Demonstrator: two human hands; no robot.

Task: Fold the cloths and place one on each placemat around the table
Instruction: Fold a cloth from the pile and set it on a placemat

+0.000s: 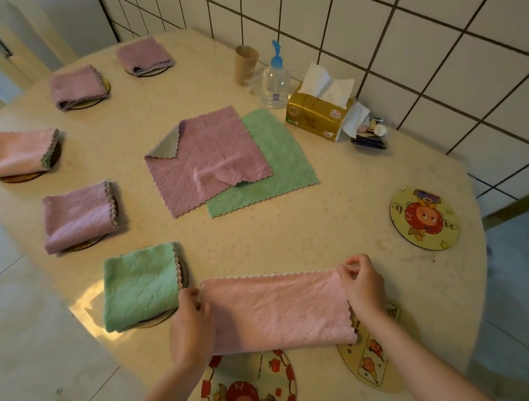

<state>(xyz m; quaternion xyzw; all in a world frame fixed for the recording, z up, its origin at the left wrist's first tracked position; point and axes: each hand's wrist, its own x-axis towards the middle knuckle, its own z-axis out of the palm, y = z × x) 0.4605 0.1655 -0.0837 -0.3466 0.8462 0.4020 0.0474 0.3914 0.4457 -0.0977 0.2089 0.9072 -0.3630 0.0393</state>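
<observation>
Both hands hold a half-folded pink cloth (280, 311) on the table (335, 234).
The left hand (192, 327) and right hand (363, 287) pinch its two ends with curled fingers; it stretches between them, above a round placemat (247, 393).

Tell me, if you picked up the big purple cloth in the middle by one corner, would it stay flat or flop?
Probably flop: the purple cloth already has one corner folded over and wrinkles near its edge. It looks thin and soft, so likely light. Lifting it might drag the green cloth underneath a little.
</observation>
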